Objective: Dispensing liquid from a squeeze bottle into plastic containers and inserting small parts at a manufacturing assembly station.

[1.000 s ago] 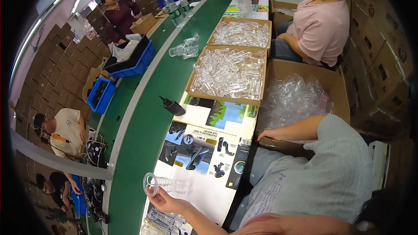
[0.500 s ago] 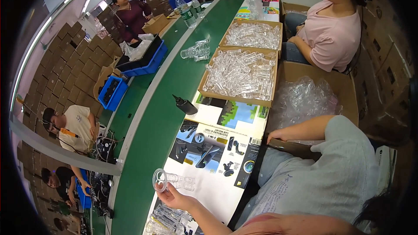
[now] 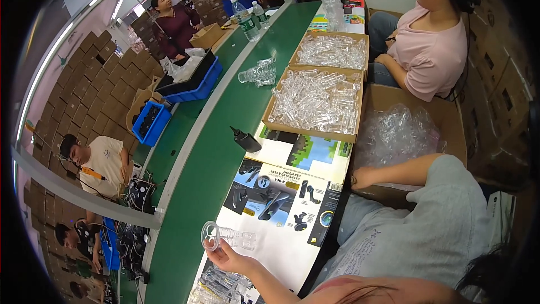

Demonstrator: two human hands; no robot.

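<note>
My left hand [image 3: 226, 256] is closed on the rim of a clear plastic cup-like piece [image 3: 236, 238]. This piece lies sideways, its wide round mouth toward the left and its narrower ribbed body over the white printed cardboard. Just below that hand is a pile of clear plastic tubes [image 3: 216, 286]. My right hand [image 3: 364, 178] is at the near corner of a large cardboard box [image 3: 394, 190] with clear plastic bags [image 3: 402, 135] inside. Its fingers are curled, and whatever they may hold is hidden.
Two shallow cartons of clear tubes, the closer one [image 3: 315, 101] beside printed cardboard [image 3: 270, 194], stand on the green table. A black dropper bottle [image 3: 245, 139] and more clear pieces [image 3: 259, 73] are nearby. A person in pink [image 3: 430, 45] sits at the upper right; others work across the table.
The view has shifted slightly, so the scene sits a little lower and to the right. My left hand keeps hold of the clear piece; my right hand's fingers have moved a little at the box.
</note>
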